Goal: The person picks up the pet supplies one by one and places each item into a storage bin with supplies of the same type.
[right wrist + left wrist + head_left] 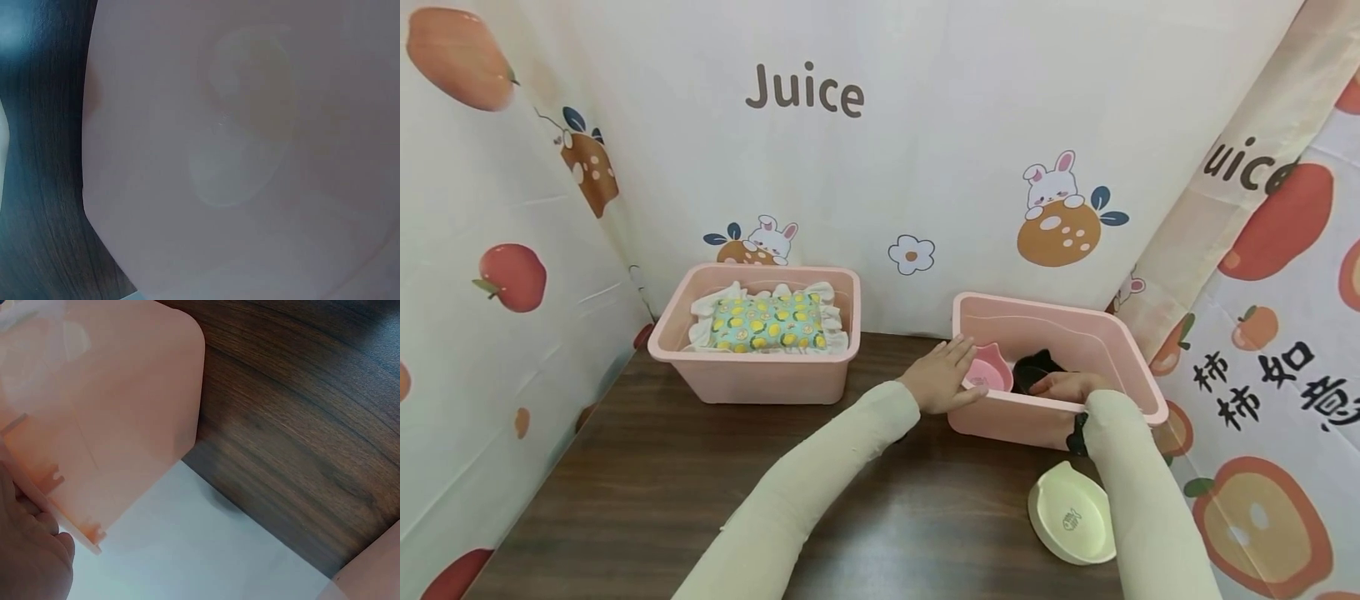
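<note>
1. While the black bowl (1033,367) sits inside the right bin (1000,421), partly hidden by the fingers and the front rim, the right hand (1071,386) reaches over that rim to it.
2. The right hand's fingers are bent at the bowl, but I cannot tell whether they grip it; the right wrist view shows mostly the bin's dim wall.
3. The pink bowl (988,367) is just beside the black one, at the left end of the same bin.
4. Outside that end, the left hand (936,379) rests on the bin's corner, its fingers mostly straight over the left rim and its thumb apart along the front.
5. Nearer the person, the green bowl (1075,533) stands on the worktop (925,517), with a fish drawn inside; the right sleeve (1150,500) covers part of its edge.
6. Well apart to the left stands the left bin (760,383), holding a lemon-print pillow (767,323) with white frills.
7. Behind both bins hangs a pale cloth (917,83) printed with rabbits, fruit, a flower and the word "Juice".
</note>
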Available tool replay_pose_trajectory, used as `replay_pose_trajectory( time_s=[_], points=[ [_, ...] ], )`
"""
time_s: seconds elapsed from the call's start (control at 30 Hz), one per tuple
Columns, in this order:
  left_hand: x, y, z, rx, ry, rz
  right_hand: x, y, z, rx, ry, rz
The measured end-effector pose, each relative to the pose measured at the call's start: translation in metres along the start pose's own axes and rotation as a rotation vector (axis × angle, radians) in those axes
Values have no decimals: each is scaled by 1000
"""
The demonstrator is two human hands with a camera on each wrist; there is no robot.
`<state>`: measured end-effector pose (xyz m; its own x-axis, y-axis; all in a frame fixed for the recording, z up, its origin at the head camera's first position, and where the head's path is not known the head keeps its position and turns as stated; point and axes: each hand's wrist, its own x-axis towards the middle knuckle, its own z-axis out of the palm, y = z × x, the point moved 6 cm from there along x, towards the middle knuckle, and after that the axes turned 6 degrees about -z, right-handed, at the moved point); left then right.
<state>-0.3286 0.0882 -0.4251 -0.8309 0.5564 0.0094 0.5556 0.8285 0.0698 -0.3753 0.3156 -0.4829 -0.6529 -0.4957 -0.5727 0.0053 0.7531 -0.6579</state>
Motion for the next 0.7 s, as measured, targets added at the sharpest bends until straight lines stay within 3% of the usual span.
replay_pose_trajectory(
  time_s=[0.27, 0.43, 0.5, 0.6, 0.7],
  points=[
    [-1, 2, -2, 2, -12, 2, -8, 7, 3, 224, 48, 107],
    [1, 2, 0, 13, -3, 5, -2, 3, 2, 81, 26, 23],
    [1, 1, 1, 17, 5, 5, 2, -2, 0, -31, 19, -70],
    [2, 1, 1, 19, 14, 2, 5, -6, -5, -76, 54, -142],
    [3, 0, 2, 14, 18, 5, 8, -8, -8, -47, 81, -196]
  ],
)
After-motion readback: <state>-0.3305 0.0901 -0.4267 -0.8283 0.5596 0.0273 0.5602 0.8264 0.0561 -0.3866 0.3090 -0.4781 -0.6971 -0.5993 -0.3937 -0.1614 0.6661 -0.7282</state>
